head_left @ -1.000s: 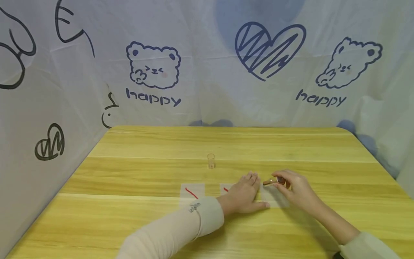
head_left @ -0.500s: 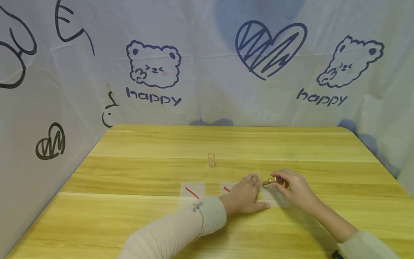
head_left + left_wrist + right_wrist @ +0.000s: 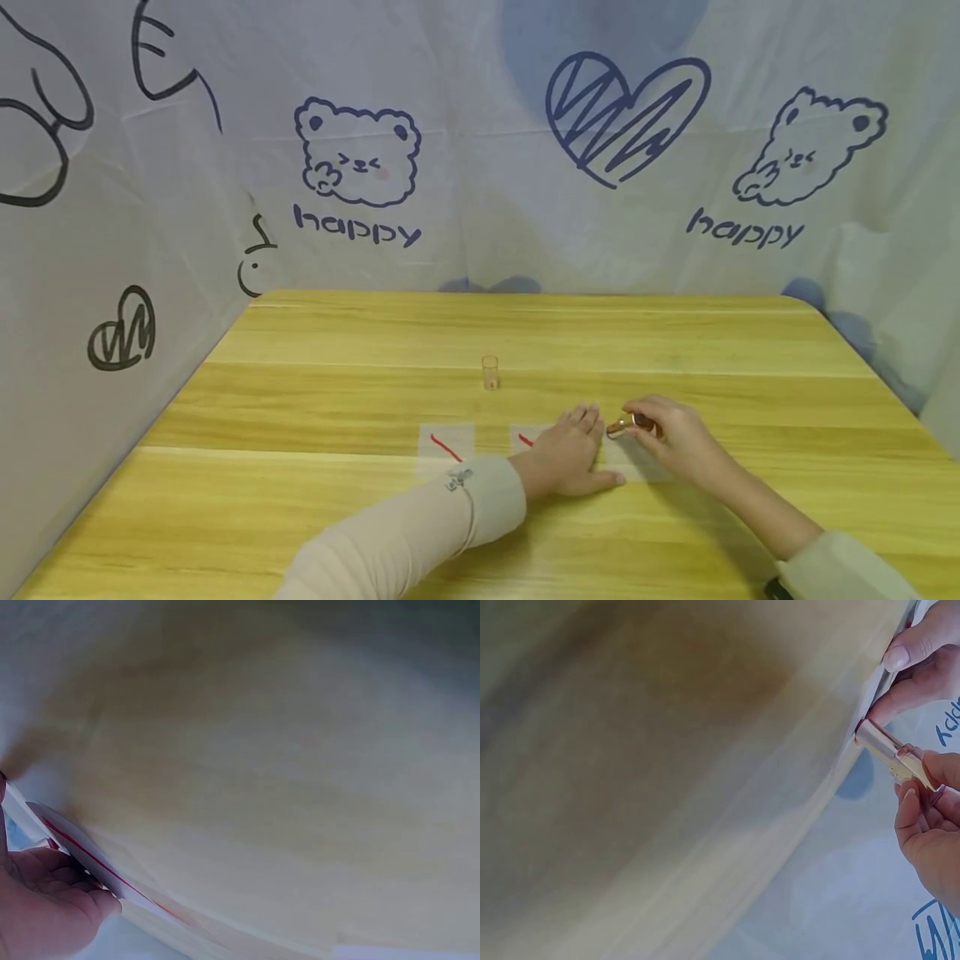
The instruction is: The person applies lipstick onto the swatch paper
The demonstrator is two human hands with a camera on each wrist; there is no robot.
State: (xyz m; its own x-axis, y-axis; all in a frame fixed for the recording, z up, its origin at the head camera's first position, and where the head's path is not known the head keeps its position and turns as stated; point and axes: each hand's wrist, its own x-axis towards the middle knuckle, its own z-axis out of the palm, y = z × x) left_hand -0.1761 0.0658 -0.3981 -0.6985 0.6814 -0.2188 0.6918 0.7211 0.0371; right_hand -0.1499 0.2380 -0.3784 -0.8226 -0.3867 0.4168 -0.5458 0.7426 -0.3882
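1. The lipstick (image 3: 619, 428), gold-cased with a red tip, is in my right hand (image 3: 678, 437), right of the middle of the worktop (image 3: 225, 500) and well in from its right edge. My thumb and fingers pinch its base; it leans, tip down and leftward.
2. That tip is at the far left corner of the right paper (image 3: 637, 468). Whether it touches the sheet I cannot make out.
3. My left hand (image 3: 566, 454) lies palm down just left of the lipstick, gripping nothing, its fingers straight and pointing toward the worktop's far edge. My thumb reaches out to the right, its tip over the right paper.
4. Under that hand, mostly covered, is the middle paper (image 3: 538, 430); part of a red stroke shows at its far left corner.
5. Further toward the worktop's left edge lies the left paper (image 3: 431, 461), with a slanting red stroke, its near part behind my left sleeve (image 3: 405, 521).
6. A clear cap (image 3: 490, 373) stands upright between the papers and the far edge.
7. Beyond that edge hangs a white cloth (image 3: 480, 192) with drawn bears, hearts and "happy".
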